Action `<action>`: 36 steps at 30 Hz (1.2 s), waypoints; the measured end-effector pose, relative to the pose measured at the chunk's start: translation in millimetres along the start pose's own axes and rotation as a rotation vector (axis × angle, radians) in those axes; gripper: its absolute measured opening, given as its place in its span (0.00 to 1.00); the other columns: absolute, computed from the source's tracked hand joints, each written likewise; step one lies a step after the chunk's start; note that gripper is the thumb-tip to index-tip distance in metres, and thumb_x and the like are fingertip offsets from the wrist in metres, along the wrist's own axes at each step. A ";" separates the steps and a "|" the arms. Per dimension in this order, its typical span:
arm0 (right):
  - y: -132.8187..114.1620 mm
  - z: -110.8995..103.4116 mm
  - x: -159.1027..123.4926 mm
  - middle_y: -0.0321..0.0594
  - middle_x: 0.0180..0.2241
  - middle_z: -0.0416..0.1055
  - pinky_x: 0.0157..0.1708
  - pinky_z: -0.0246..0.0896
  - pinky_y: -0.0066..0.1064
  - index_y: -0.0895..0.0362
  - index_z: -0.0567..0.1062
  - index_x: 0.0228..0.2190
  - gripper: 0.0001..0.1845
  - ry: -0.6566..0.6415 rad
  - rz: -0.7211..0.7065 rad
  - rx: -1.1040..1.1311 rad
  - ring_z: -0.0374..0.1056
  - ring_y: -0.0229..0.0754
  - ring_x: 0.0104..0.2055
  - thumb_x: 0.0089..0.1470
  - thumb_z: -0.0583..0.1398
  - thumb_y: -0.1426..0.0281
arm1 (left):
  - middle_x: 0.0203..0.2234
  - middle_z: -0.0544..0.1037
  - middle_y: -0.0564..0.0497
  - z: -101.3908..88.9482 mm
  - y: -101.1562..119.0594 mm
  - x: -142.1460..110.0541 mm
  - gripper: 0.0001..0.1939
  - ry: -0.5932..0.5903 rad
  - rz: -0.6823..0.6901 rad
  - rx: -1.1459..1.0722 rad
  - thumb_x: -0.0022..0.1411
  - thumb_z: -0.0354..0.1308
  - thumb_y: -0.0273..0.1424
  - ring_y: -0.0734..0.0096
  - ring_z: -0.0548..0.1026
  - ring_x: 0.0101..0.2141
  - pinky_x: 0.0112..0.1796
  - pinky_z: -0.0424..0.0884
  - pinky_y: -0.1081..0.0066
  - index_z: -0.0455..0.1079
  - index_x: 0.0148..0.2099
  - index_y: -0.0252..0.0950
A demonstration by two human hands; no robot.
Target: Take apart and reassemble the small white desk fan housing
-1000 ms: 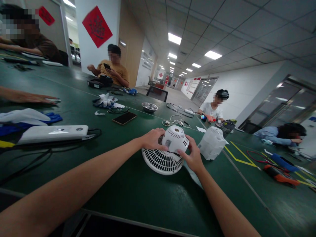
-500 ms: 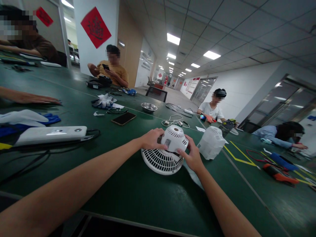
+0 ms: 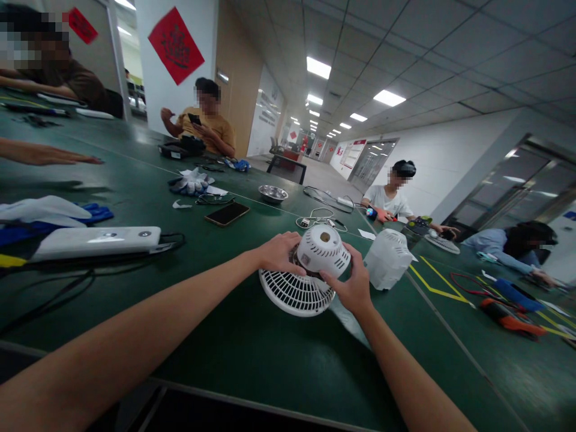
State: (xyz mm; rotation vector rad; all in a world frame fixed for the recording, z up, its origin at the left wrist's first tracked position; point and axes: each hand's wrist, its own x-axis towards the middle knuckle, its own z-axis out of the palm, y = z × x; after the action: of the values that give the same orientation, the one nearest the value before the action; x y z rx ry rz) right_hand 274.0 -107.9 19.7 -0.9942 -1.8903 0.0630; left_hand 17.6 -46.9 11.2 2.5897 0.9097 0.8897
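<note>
A white fan lies face down on the green table, its round slatted grille [image 3: 292, 293] resting near the table top. Above the grille sits the fan's white motor cover [image 3: 324, 249], vented around its sides and tilted to the right. A dark gap shows between cover and grille at the left. My left hand [image 3: 282, 253] is closed at the left side of the cover, thumb in front by the gap. Around the cover's right side curls my right hand [image 3: 355, 282], with its thumb on the near face. The far fingertips of both hands are hidden.
Right of the fan stands a translucent white plastic piece [image 3: 387, 261]. Beyond lie a white cable [image 3: 321, 219], a metal bowl [image 3: 272, 193] and a phone [image 3: 227, 213]. A white device [image 3: 96, 243] and gloves [image 3: 45, 211] are leftward. Several people sit around the table.
The motor cover has tipped and shifted right, and the gap at its left has widened. My right hand moved slightly right with it. Another person's hand at the left has lifted off the table.
</note>
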 end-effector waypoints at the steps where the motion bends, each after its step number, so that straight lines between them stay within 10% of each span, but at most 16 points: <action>1: -1.0 1.0 0.4 0.51 0.55 0.69 0.56 0.65 0.52 0.53 0.63 0.59 0.43 0.055 0.015 0.047 0.68 0.57 0.56 0.45 0.71 0.58 | 0.54 0.72 0.42 0.2 0.1 0.1 0.43 0.000 -0.008 0.005 0.49 0.65 0.58 0.46 0.68 0.53 0.54 0.63 0.50 0.66 0.61 0.41; 9: 27.9 0.3 9.9 0.52 0.55 0.68 0.54 0.68 0.50 0.54 0.57 0.58 0.32 0.389 0.184 0.327 0.71 0.51 0.54 0.58 0.62 0.56 | 0.53 0.72 0.41 -2.2 1.1 -1.0 0.46 -0.031 -0.032 0.010 0.47 0.64 0.61 0.45 0.69 0.52 0.53 0.64 0.52 0.67 0.60 0.38; 18: 35.1 15.3 3.0 0.47 0.57 0.68 0.51 0.71 0.45 0.50 0.55 0.62 0.40 0.305 0.311 0.595 0.73 0.48 0.51 0.54 0.65 0.58 | 0.52 0.72 0.42 -1.1 3.2 0.8 0.45 -0.040 -0.037 0.049 0.48 0.63 0.63 0.48 0.69 0.51 0.52 0.64 0.54 0.66 0.60 0.38; 36: 14.9 9.0 -4.5 0.46 0.47 0.73 0.50 0.70 0.51 0.50 0.52 0.64 0.48 -0.026 0.099 0.190 0.74 0.53 0.47 0.49 0.70 0.61 | 0.51 0.72 0.41 2.7 2.6 1.9 0.40 -0.008 -0.050 0.081 0.52 0.62 0.60 0.47 0.69 0.51 0.50 0.65 0.53 0.68 0.57 0.38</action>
State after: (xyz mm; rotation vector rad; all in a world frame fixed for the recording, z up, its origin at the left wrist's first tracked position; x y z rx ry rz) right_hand 277.1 -97.8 5.2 -0.9593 -1.8201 0.3096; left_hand 21.7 -47.8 11.0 2.6237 1.0240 0.8456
